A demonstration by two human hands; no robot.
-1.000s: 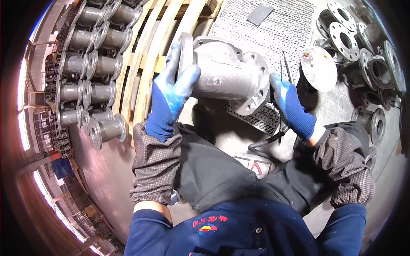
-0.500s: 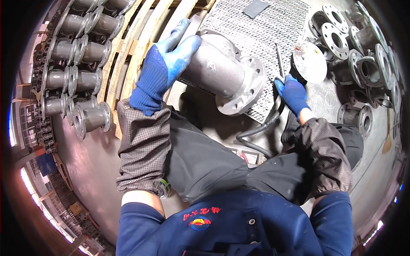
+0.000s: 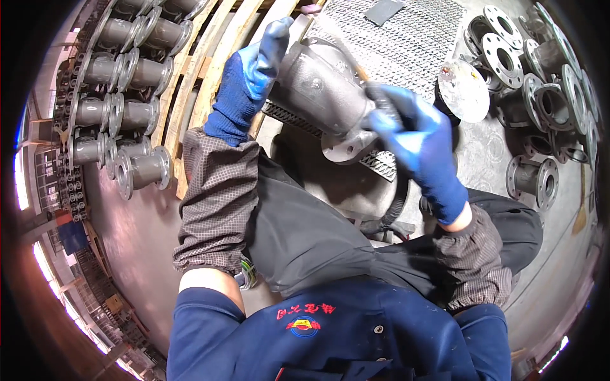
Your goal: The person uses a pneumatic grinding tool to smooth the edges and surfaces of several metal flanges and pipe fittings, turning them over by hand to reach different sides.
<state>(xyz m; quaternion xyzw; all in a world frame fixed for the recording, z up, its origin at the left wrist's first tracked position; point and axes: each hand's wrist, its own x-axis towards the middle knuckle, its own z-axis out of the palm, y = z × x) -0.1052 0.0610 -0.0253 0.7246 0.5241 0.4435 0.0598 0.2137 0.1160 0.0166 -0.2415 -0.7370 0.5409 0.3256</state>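
Observation:
A grey flanged metal pipe fitting (image 3: 321,92) lies tilted on the metal mesh grating (image 3: 435,35) in front of me. My left hand (image 3: 259,73), in a blue coated glove, grips the rim of its far-left flange. My right hand (image 3: 416,130), gloved alike, is closed around a dark hand tool (image 3: 385,105) with a long thin shaft. The shaft passes over the fitting's body, slightly blurred. From the tool a black hose (image 3: 399,193) runs down toward my legs. The right hand and tool cover part of the near flange.
Flanged fittings (image 3: 136,114) stand in rows at the left beside a wooden pallet (image 3: 198,63). More fittings and flanges (image 3: 502,60) are piled at the right, near a round pale disc (image 3: 467,92). A dark flat piece (image 3: 384,11) lies on the grating.
My right hand has lifted the tool from beside the grating and brought it leftward over the fitting. My left hand stays at the flange, its fingers slightly shifted.

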